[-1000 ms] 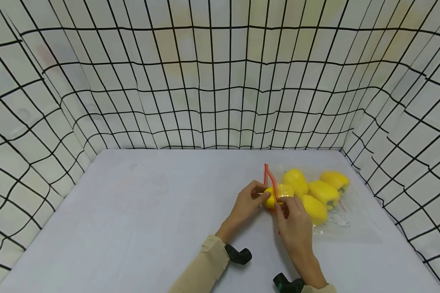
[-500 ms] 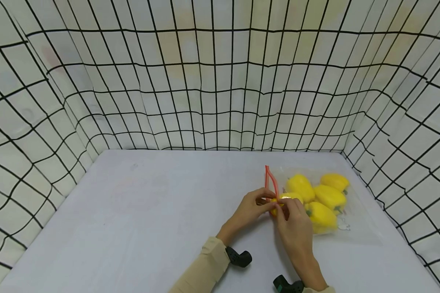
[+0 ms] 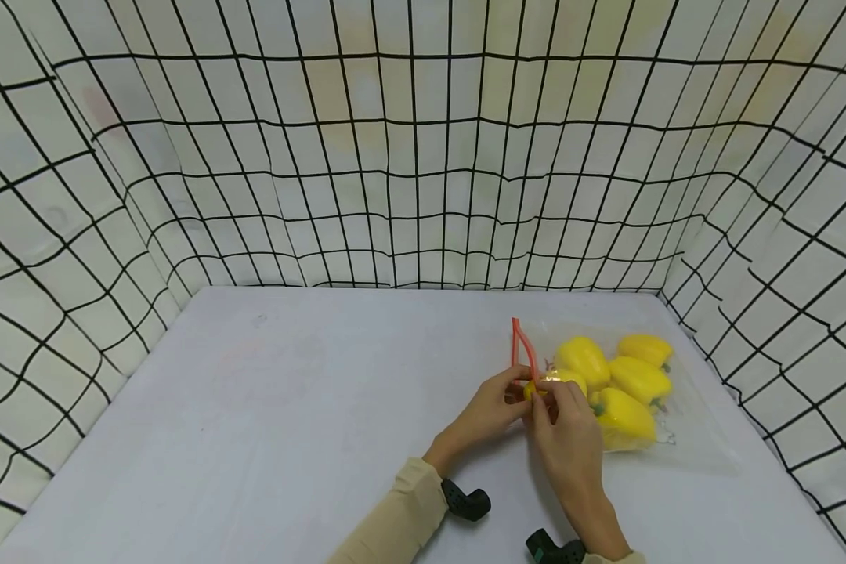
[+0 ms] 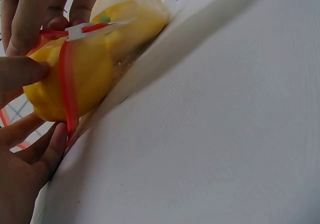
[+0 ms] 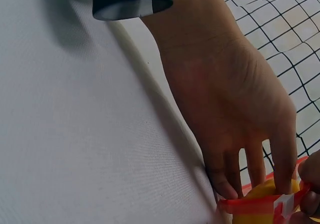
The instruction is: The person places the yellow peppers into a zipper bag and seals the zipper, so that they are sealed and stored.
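A clear zip bag (image 3: 691, 446) with red zip strips (image 3: 525, 342) lies at the right of the table, holding several yellow bell peppers (image 3: 581, 362). At its mouth, between my hands, is one more yellow bell pepper (image 4: 92, 78), with a red strip running across it. My left hand (image 3: 489, 407) holds this pepper, thumb on its side and fingertips low by the strip. My right hand (image 3: 569, 427) pinches the bag's red edge beside a white slider (image 4: 76, 32). In the right wrist view my left hand's fingers (image 5: 283, 169) reach down onto the pepper.
A white table (image 3: 289, 407) spreads out to the left of the hands. White walls with a black grid (image 3: 423, 196) enclose its back and sides. Dark wrist-worn cameras (image 3: 465, 501) sit near the tabletop.
My left hand has moved right, carrying the pepper at the mouth further into the bag. The other peppers have shifted right. My right hand has hardly moved.
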A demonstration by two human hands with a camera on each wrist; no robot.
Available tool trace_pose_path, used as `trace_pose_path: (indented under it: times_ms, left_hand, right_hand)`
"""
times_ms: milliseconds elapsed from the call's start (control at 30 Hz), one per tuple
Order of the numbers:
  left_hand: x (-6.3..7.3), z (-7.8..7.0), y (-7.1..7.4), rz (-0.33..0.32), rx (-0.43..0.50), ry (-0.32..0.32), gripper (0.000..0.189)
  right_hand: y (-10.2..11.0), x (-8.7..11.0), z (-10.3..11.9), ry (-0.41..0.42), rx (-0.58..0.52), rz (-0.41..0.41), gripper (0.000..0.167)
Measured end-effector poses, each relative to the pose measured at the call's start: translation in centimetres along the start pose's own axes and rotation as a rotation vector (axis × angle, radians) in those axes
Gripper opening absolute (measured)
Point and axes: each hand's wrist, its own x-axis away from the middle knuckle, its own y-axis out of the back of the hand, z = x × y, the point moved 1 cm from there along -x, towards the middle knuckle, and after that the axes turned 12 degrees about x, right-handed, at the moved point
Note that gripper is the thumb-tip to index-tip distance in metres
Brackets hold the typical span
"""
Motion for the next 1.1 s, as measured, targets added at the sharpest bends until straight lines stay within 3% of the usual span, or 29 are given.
trace_pose_path:
  times_ms: [200,400,567,867,1100]
  left_hand:
    - [-0.1,0.2,0.3,-0.116,0.023,-0.002,0.037]
    - [-0.2,0.4,0.4,-0.152,0.022,-0.01,0.037]
    - [-0.3,0.5,0.6,-0.23,0.039,-0.013,0.035]
    - [-0.4,0.0,0.1,-0.136,0.051,-0.003,0.04]
    - [-0.6,0.7,-0.5,-0.152,0.151,-0.019,0.035]
  right_hand:
    - [0.1,-0.1,0.0,-0.008,0.003,0.003,0.025]
    - [0.1,0.0,0.1,-0.004,-0.003,0.002,0.024]
    - [0.1,0.0,0.1,0.001,-0.016,-0.001,0.024]
    - [0.2,0.0,0.3,0.003,-0.001,0.015,0.026]
    - [0.0,0.0,0.4,0.017,-0.016,-0.002,0.022]
